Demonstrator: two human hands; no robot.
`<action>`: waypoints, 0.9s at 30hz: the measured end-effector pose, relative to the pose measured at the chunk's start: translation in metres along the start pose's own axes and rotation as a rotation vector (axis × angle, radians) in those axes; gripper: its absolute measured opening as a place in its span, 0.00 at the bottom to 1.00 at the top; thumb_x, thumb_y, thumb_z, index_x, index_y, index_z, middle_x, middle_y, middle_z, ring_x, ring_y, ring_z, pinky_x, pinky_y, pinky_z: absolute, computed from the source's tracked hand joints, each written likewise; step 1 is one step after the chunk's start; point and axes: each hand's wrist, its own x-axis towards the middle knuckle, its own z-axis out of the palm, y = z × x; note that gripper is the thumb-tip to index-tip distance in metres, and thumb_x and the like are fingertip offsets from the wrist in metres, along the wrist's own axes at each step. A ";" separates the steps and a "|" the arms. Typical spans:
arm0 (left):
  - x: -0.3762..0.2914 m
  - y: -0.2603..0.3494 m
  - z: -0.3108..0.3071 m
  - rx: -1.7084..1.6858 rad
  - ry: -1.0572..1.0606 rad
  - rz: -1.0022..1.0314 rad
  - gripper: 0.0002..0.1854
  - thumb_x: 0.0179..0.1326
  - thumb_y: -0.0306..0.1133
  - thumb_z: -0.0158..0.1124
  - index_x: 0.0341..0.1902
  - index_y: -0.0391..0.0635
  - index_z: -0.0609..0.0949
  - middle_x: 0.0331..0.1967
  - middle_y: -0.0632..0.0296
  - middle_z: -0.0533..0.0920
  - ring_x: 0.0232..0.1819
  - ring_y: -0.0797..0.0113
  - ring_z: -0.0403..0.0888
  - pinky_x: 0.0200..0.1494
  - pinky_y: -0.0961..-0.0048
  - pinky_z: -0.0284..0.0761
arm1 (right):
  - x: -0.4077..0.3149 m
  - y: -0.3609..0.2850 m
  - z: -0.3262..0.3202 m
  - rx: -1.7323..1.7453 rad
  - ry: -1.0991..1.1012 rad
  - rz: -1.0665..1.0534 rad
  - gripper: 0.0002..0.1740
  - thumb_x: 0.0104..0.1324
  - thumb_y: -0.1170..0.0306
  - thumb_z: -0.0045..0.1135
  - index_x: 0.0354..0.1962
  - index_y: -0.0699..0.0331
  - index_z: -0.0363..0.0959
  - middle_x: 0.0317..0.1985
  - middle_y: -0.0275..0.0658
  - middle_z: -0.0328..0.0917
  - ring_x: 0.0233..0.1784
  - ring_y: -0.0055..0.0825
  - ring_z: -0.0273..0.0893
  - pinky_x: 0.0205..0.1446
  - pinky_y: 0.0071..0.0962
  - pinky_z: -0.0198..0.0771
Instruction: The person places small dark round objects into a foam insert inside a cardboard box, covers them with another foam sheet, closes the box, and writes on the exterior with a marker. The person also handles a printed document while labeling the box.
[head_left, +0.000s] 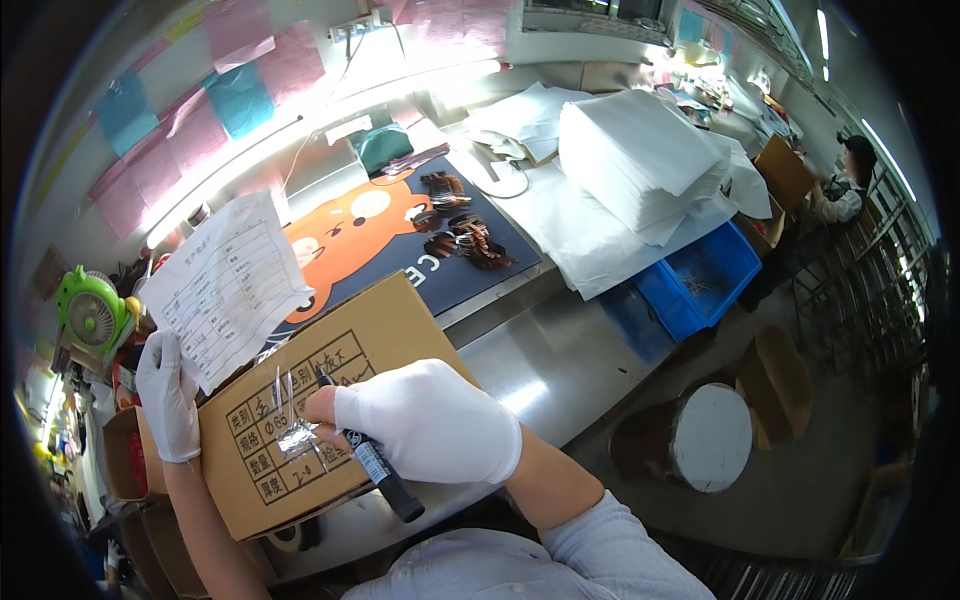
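Observation:
A cardboard box with a printed table and handwritten marks lies tilted before me on the metal bench. My right hand, in a white glove with bare fingertips showing, grips a black marker pen over the box's printed side. Strips of shiny clear tape show by its fingertips. At the box's left edge, my gloved left hand pinches the lower corner of a printed paper form, which leans up over the mat.
Brown hair claws lie on a bear-print mat. Stacked white foam sheets, a blue bin and a round stool are to the right. A green fan stands left. Another person sits far right.

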 end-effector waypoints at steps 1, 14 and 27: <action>0.000 0.000 -0.002 0.021 0.015 -0.014 0.10 0.75 0.35 0.53 0.44 0.40 0.76 0.37 0.71 0.74 0.38 0.85 0.68 0.45 0.85 0.68 | 0.001 -0.001 -0.002 -0.001 -0.013 -0.002 0.07 0.62 0.67 0.63 0.38 0.57 0.77 0.23 0.38 0.77 0.25 0.33 0.80 0.30 0.26 0.74; -0.018 0.027 0.026 0.262 0.108 0.089 0.09 0.68 0.34 0.63 0.37 0.40 0.81 0.26 0.72 0.77 0.25 0.85 0.65 0.27 0.84 0.61 | 0.009 -0.013 0.004 0.053 -0.065 0.102 0.13 0.65 0.69 0.63 0.46 0.63 0.79 0.28 0.38 0.81 0.29 0.23 0.79 0.35 0.22 0.74; -0.014 0.024 0.029 0.181 0.050 0.128 0.11 0.66 0.34 0.63 0.40 0.37 0.82 0.30 0.69 0.80 0.32 0.84 0.72 0.33 0.83 0.68 | 0.008 -0.021 0.003 0.167 -0.046 0.365 0.11 0.69 0.70 0.59 0.47 0.65 0.78 0.34 0.36 0.81 0.32 0.17 0.78 0.35 0.17 0.73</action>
